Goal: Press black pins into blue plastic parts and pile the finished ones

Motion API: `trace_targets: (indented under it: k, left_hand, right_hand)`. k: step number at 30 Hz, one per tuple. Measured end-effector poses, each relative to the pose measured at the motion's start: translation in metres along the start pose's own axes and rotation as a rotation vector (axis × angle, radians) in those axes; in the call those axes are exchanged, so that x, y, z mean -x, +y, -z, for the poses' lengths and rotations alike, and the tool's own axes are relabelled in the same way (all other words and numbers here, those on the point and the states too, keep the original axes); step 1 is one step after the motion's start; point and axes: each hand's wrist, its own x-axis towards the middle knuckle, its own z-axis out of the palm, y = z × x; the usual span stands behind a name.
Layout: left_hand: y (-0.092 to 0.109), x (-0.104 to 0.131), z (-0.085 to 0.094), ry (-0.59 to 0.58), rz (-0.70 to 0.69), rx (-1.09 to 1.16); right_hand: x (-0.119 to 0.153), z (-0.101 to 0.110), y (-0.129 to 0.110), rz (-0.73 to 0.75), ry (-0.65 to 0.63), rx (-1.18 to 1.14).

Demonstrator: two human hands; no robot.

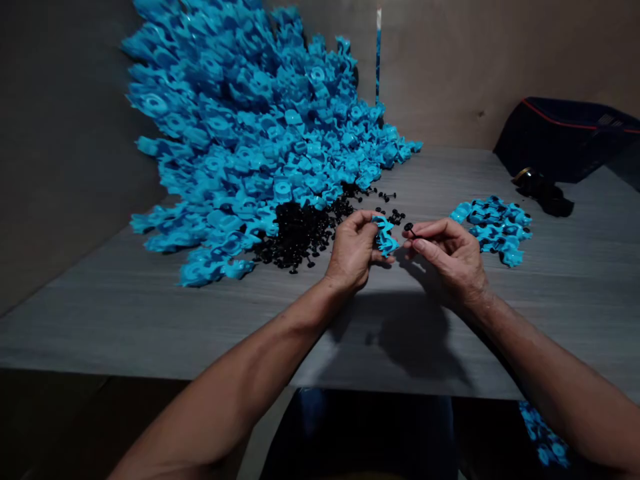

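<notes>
My left hand [353, 250] is closed on a small blue plastic piece [385, 237], which sticks out between its fingers toward the right. Just to the right, my right hand [453, 257] pinches a black axle with wheel-like ends [409, 228] between thumb and fingers. The axle is close to the blue piece, with a small gap between them. Many loose black axles [300, 233] lie in a heap left of my left hand. Beyond them rises a large pile of blue pieces [240, 127]. A smaller group of blue pieces with black parts [500, 227] lies right of my right hand.
At the back right stands a dark box with a red edge [565, 137], with a black object [545, 192] in front of it. The grey table [150, 327] meets a wall at the back. More blue pieces [545, 433] show below the table's front edge at right.
</notes>
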Motion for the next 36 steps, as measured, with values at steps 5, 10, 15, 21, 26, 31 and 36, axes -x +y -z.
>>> trace_targets:
  k: [5,10,15,21,26,31,36]
  left_hand:
    - [-0.003,0.002,-0.004,-0.046,0.092,0.029]
    - [-0.002,0.006,-0.002,-0.163,0.156,0.176]
    - [-0.006,0.007,0.000,-0.184,0.121,0.138]
    - [-0.014,0.008,-0.008,-0.162,0.077,0.143]
    - [-0.016,0.009,-0.008,-0.190,0.153,0.210]
    - [-0.012,0.006,-0.004,-0.190,0.311,0.352]
    - [-0.009,0.008,-0.005,-0.176,0.319,0.382]
  right_hand:
    - [0.002,0.000,0.013,0.023,-0.024,0.103]
    - [0.000,0.004,0.019,0.003,0.053,0.173]
    - [-0.002,0.006,0.018,-0.015,0.040,0.207]
    - [0.002,0.005,0.016,0.045,0.038,0.377]
    - [-0.003,0.007,0.013,0.094,0.123,0.420]
    - [-0.011,0.014,0.012,0.028,0.186,0.354]
    - [-0.010,0.013,0.013,0.013,0.143,0.289]
